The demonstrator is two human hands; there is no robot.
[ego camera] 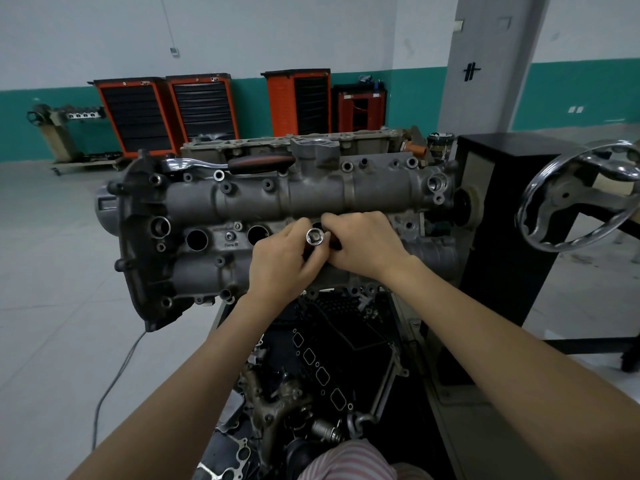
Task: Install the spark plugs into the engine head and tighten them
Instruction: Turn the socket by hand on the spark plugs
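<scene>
Both hands meeting over the engine head, at the third plug well. Left hand curled round a chrome socket, open end facing up (probably steadied for loading). Right hand pinching something dark beside it; spark plug itself not discernible. Ratchet parked along the head's far edge, within reach for tightening.

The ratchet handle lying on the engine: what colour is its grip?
Black and red grip, seen in the head view.

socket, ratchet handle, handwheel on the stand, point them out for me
socket (314,236): head view, on its open chrome end, between both hands
ratchet handle (260,164): head view, on the dark grip lying along the engine's far edge
handwheel (540,188): head view, on its chrome rim's left side
</scene>
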